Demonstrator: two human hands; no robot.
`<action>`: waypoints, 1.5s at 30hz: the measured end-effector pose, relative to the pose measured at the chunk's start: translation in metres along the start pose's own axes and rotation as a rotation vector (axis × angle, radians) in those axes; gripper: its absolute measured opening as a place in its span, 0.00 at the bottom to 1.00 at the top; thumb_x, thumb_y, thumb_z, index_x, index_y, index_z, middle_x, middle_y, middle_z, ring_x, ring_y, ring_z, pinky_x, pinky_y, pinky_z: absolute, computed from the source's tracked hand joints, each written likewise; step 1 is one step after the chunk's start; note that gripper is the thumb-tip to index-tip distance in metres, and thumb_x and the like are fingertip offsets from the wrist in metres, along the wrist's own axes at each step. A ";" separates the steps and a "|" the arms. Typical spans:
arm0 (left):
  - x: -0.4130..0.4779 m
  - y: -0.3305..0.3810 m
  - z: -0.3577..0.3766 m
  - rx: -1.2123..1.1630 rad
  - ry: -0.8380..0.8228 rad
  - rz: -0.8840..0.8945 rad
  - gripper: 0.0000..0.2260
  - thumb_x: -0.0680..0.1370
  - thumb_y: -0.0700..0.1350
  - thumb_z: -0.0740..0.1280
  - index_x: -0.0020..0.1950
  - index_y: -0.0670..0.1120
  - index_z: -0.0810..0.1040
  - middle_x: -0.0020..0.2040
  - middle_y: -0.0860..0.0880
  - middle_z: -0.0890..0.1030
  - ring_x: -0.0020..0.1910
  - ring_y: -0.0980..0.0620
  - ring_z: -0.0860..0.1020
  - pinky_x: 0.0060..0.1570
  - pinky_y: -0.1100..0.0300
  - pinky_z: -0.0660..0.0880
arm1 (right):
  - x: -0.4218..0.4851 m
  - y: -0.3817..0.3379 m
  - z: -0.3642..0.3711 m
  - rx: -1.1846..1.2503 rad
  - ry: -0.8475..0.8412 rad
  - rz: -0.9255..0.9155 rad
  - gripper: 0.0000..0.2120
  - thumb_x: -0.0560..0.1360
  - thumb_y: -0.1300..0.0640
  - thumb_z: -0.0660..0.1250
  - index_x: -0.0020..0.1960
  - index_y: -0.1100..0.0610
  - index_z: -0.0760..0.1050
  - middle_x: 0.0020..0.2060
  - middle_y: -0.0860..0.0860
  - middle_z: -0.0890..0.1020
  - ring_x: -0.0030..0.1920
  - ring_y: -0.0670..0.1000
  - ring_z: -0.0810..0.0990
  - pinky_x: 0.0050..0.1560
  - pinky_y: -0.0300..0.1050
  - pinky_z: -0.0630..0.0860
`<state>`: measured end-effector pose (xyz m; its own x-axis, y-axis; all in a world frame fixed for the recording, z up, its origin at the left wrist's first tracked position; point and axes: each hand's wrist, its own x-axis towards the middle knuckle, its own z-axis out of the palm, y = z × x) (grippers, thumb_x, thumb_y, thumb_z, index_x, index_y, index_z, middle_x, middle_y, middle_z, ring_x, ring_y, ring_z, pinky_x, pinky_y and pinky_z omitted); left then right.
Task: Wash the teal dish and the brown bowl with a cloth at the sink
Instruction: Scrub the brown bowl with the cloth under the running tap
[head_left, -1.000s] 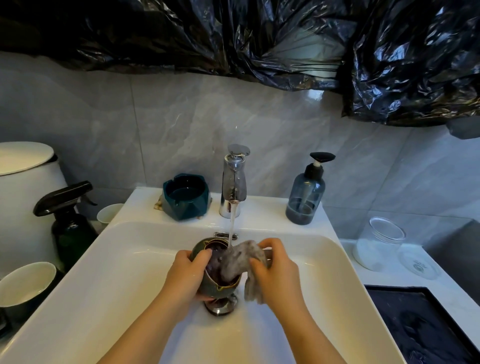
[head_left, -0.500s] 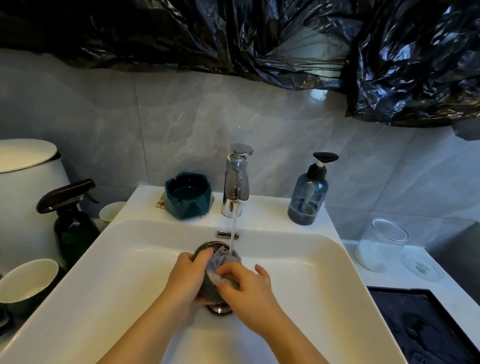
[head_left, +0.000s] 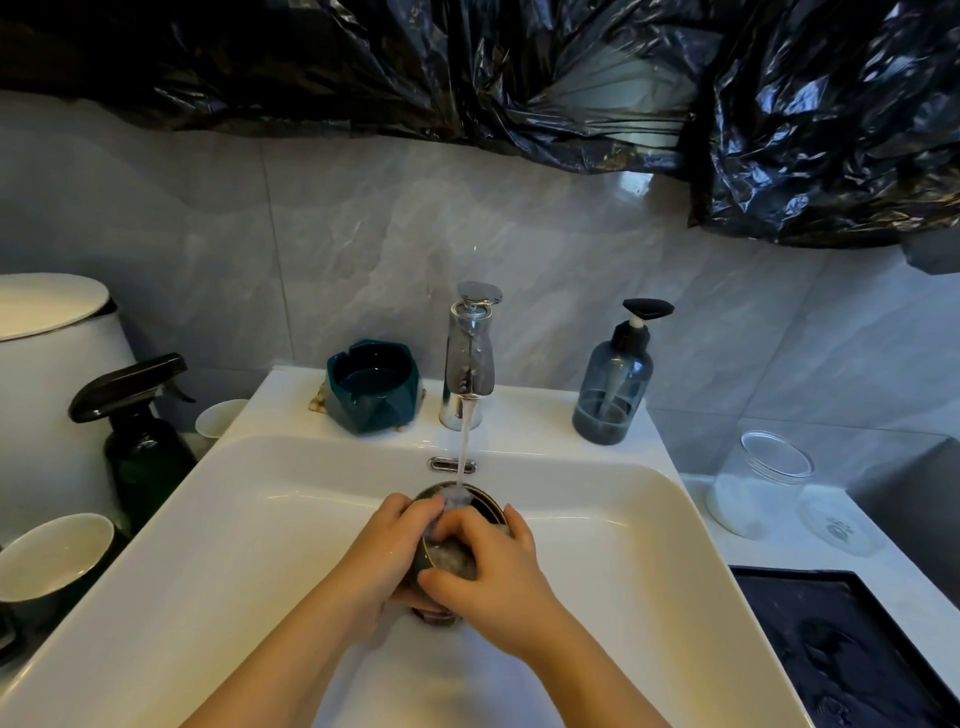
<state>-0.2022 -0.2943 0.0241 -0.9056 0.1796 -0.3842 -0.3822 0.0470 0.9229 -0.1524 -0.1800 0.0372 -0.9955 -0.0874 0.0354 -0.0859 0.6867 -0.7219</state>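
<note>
Left grip (head_left: 395, 540) and right grip (head_left: 493, 577) are bare, forearms (head_left: 587, 670) too.

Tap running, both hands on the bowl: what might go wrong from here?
1. The left hand grips the wet brown bowl above the sink while the right hand presses the cloth inside; the bowl may slip and chip.
2. The water stream hits the bowl's rim and could splash onto the ledge by the teal dish.
</note>
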 end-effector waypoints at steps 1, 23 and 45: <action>0.001 0.000 -0.001 -0.023 0.005 -0.017 0.11 0.77 0.51 0.63 0.51 0.44 0.73 0.48 0.40 0.80 0.47 0.43 0.81 0.33 0.54 0.78 | -0.001 0.001 -0.001 0.005 -0.023 -0.004 0.16 0.65 0.43 0.60 0.51 0.43 0.65 0.46 0.37 0.76 0.53 0.40 0.72 0.74 0.46 0.36; 0.006 -0.002 0.001 0.058 0.165 0.032 0.11 0.77 0.53 0.63 0.50 0.45 0.72 0.47 0.41 0.81 0.46 0.43 0.80 0.49 0.47 0.79 | 0.003 0.007 0.009 -0.329 0.026 0.022 0.11 0.69 0.42 0.66 0.46 0.45 0.69 0.46 0.40 0.75 0.63 0.46 0.68 0.72 0.56 0.42; 0.002 -0.001 0.001 0.054 0.123 0.016 0.12 0.76 0.52 0.65 0.48 0.43 0.71 0.46 0.39 0.80 0.46 0.43 0.80 0.48 0.49 0.78 | 0.002 0.008 0.015 -0.195 0.020 -0.090 0.17 0.68 0.44 0.66 0.55 0.46 0.72 0.48 0.40 0.77 0.55 0.41 0.73 0.75 0.47 0.45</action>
<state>-0.2035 -0.2927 0.0219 -0.9285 0.0587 -0.3666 -0.3601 0.0986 0.9277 -0.1549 -0.1858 0.0213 -0.9839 -0.1422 0.1086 -0.1788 0.8035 -0.5678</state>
